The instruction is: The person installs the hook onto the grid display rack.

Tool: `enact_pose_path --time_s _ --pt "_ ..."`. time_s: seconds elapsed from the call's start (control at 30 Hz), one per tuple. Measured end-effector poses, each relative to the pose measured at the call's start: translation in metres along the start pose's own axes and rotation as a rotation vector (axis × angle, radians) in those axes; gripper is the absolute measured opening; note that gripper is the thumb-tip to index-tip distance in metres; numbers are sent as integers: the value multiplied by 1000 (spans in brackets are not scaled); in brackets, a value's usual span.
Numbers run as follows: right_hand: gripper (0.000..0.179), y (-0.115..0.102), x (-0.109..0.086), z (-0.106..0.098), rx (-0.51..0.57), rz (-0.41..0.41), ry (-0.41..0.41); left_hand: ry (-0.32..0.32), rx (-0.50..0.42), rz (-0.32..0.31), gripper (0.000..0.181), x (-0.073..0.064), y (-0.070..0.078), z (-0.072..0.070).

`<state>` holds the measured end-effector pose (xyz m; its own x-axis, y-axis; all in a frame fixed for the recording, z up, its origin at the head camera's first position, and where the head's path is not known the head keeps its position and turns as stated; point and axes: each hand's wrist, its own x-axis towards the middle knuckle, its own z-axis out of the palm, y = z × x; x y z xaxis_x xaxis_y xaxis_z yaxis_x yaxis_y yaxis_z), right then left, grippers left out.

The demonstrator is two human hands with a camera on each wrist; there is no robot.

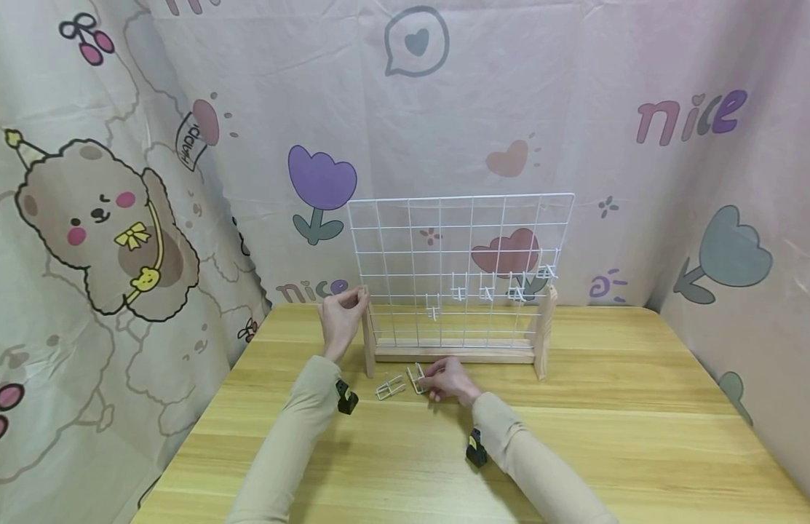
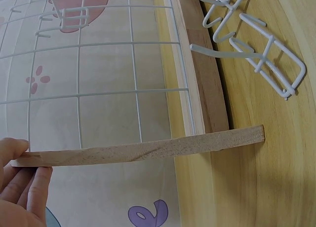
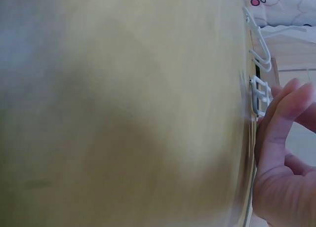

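A white wire grid panel (image 1: 453, 240) stands in a wooden base (image 1: 453, 354). My left hand (image 1: 342, 320) pinches the top of the base's left wooden post (image 2: 133, 152) between thumb and fingers. Low over the table, my right hand (image 1: 450, 380) has its fingertips at the right side of a white wire hook (image 1: 415, 379). In the right wrist view its fingers (image 3: 276, 128) are loosely bent in front of that hook; whether they touch it is hard to tell. Another white wire hook (image 1: 390, 388) lies on the table to the left.
Several white hooks hang on the grid, among them one low on the left (image 1: 433, 308) and one high at the right edge (image 1: 546, 271). The right wooden post (image 1: 544, 335) stands opposite. A patterned curtain (image 1: 260, 87) surrounds the wooden table (image 1: 640, 437).
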<state>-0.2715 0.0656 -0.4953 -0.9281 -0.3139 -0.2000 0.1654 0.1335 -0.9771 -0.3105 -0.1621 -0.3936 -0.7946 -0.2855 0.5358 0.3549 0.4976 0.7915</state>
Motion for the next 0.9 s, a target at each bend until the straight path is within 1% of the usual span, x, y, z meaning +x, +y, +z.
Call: enact_pose_path --time_s 0.13,0.27,0.47,0.6,0.77,0.9 --pt "20 1 4 2 -34 41 26 -5 -14 -5 22 0 0 0" --pt "25 2 7 4 -64 49 41 -10 -31 -2 22 0 0 0" --pt "26 2 7 5 -71 68 48 -9 -10 6 21 -1 0 0" --pt "22 2 7 6 -74 79 51 -10 1 1 20 -1 0 0" --pt "12 2 8 6 -102 77 36 -8 2 1 20 0 -1 0" --pt "12 1 6 5 -129 64 22 -5 -5 -2 21 0 0 0"
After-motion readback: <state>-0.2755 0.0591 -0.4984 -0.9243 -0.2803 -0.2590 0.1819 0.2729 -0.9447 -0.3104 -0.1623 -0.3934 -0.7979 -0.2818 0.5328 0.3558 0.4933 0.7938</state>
